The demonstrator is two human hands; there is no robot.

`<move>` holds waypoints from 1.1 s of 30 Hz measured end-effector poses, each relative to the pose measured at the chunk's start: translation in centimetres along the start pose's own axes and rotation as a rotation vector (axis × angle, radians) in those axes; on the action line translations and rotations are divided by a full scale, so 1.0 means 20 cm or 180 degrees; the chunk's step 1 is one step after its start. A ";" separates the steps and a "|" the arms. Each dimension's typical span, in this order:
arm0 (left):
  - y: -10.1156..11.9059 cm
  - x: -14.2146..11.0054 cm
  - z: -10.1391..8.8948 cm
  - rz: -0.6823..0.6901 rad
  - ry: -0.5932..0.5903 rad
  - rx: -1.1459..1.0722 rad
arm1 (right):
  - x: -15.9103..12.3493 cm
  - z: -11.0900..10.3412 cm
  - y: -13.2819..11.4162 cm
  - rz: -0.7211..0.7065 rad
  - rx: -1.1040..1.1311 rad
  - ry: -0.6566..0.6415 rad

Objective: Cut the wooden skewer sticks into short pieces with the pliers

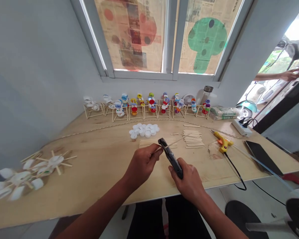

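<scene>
My left hand (142, 162) pinches a thin wooden stick (170, 144) between finger and thumb. The stick's end passes into the jaws of black cutting pliers (170, 157), which my right hand (184, 179) grips by the handles. Both hands hover over a light plywood tabletop (97, 166), close to a low stack of cut wooden sticks (156, 143). Another stack of sticks (193, 138) lies to the right, and a heap of white plastic bottle caps (144, 130) lies beyond my left hand.
A yellow hot glue gun (221, 141) with a black cord, a white power strip (241, 127) and a dark tablet or phone (262, 157) lie right. Stick-and-cap models (149, 108) line the wall. A blurred cap-and-stick wheel (27, 174) lies left. Another person's arm (279, 75) shows by the doorway.
</scene>
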State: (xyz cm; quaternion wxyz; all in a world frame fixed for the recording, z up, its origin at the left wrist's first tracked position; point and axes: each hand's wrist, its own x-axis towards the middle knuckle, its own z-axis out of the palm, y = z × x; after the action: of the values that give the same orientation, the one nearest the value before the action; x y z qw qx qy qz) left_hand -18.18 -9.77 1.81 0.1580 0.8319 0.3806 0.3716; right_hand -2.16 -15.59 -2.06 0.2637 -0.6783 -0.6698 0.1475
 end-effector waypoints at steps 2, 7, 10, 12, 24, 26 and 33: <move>-0.01 -0.01 0.03 0.0103 0.0181 0.0287 | 0.00 0.00 0.00 0.0048 0.0000 0.0001; -0.05 -0.04 0.08 0.0448 0.0557 0.1144 | 0.01 -0.01 -0.02 0.0088 0.0158 -0.0167; -0.03 -0.02 0.06 0.0302 0.0439 0.0732 | 0.01 -0.02 -0.03 0.0090 0.0195 -0.0189; -0.02 -0.01 0.03 0.0124 0.0290 0.0379 | 0.01 -0.03 -0.03 0.0070 0.0183 -0.0191; -0.02 -0.03 0.05 0.0201 0.0618 0.0603 | 0.03 0.00 -0.02 0.0021 -0.0091 -0.0031; -0.03 -0.05 0.07 0.0310 0.0710 0.0870 | 0.03 0.00 -0.02 0.0033 0.0003 -0.0095; -0.02 -0.04 0.04 0.0147 0.0412 0.0334 | 0.02 -0.02 -0.02 -0.0007 0.0139 -0.0173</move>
State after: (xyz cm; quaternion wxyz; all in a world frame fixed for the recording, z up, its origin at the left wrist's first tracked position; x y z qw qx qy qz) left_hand -18.13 -10.02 0.54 0.0807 0.8218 0.3897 0.4077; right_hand -2.27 -15.34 -1.48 0.2603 -0.6674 -0.6741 0.1802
